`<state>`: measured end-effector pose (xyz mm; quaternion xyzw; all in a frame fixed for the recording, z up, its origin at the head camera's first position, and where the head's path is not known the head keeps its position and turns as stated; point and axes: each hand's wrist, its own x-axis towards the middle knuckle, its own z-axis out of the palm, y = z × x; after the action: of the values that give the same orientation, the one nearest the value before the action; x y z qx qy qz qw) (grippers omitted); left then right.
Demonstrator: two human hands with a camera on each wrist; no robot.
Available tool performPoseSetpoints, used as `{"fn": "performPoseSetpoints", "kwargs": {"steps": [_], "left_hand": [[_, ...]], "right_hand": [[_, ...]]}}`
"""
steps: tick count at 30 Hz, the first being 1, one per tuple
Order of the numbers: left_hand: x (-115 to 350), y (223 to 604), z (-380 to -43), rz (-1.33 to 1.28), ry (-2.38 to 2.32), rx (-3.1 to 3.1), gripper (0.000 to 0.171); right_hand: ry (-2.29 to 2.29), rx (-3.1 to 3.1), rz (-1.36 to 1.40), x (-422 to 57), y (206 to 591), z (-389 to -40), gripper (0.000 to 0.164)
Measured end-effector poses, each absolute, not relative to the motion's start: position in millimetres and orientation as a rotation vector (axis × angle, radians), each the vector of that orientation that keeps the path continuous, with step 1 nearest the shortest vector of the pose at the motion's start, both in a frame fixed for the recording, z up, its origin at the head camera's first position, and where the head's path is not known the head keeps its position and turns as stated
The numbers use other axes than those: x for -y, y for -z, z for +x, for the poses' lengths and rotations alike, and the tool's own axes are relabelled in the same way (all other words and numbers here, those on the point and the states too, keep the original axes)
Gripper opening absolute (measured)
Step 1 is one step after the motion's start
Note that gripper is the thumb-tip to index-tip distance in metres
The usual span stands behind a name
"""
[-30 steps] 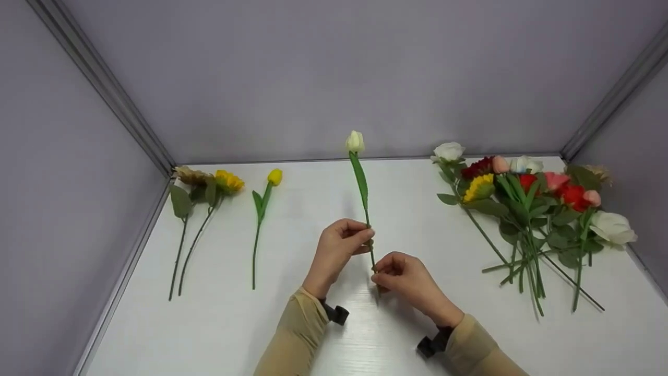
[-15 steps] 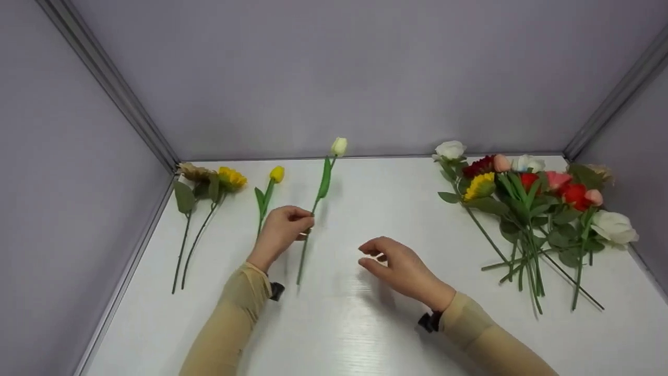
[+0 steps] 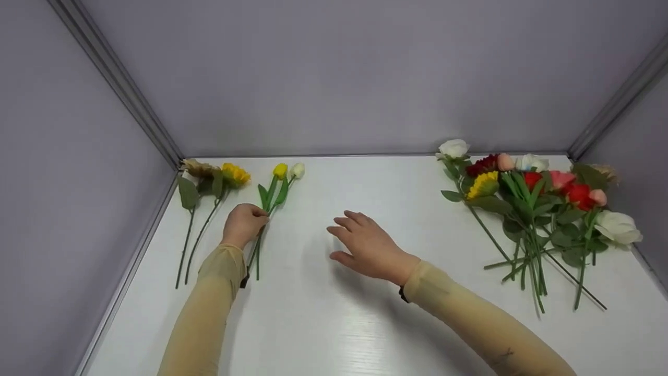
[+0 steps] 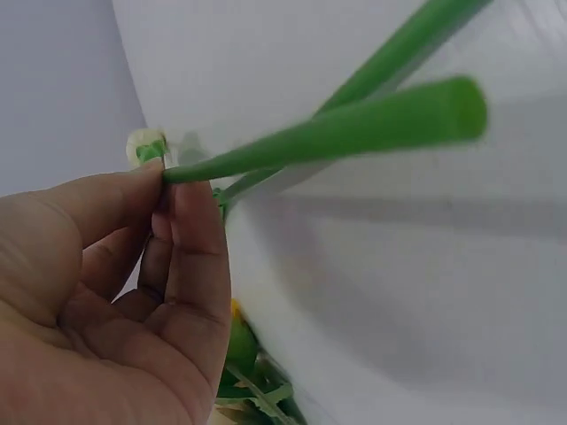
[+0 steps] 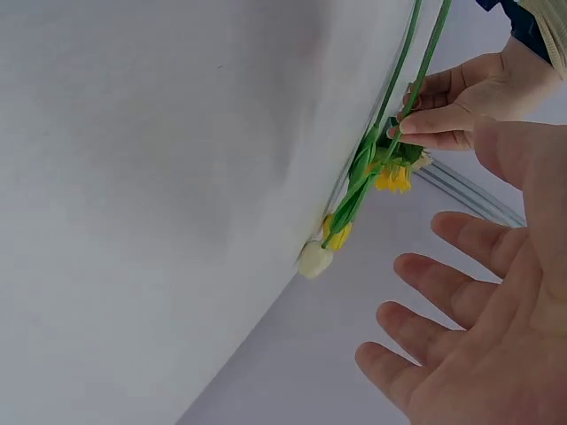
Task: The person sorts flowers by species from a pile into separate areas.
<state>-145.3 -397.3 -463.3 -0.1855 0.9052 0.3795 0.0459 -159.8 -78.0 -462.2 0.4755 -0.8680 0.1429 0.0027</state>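
White tulip has moved beside the yellow tulip, pinched by the left hand; to its right, the right hand spreads empty. Placing seems underway, calling next for release.

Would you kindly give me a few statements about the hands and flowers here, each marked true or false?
1. The left hand pinches the stem of the white tulip. True.
2. The right hand grips a red flower. False: it is open and holds nothing.
3. In the head view, the bloom of the yellow tulip is to the right of the white tulip's. False: it is to the left.
4. The mixed pile of flowers lies on the right side of the table. True.
5. The pile contains no yellow bloom. False: a yellow bloom shows at its left side.
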Motion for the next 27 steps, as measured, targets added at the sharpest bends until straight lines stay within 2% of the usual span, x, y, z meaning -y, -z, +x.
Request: {"fn": "performPoseSetpoints", "kwargs": {"steps": [6,18,22,27], "left_hand": [[396.1,467.4,-147.1,-0.638,-1.128,-2.787,0.019],[396.6,468.7,-143.3,-0.587,-1.054,-2.836,0.018],[394.8,463.5,-144.0,-0.545,-1.050,-2.847,0.027],[376.8,458.1,-149.2,-0.406,-0.957,-2.932,0.047]], "right_hand": [[-0.421,2.763,1.491,79.4,468.4,-160.9,0.055],[-0.402,2.819,1.441,69.2,475.5,-166.5,0.055],[-0.409,2.833,1.403,56.4,477.6,-172.7,0.055],[-0.392,2.842,1.314,30.8,483.9,-187.0,0.053]]}}
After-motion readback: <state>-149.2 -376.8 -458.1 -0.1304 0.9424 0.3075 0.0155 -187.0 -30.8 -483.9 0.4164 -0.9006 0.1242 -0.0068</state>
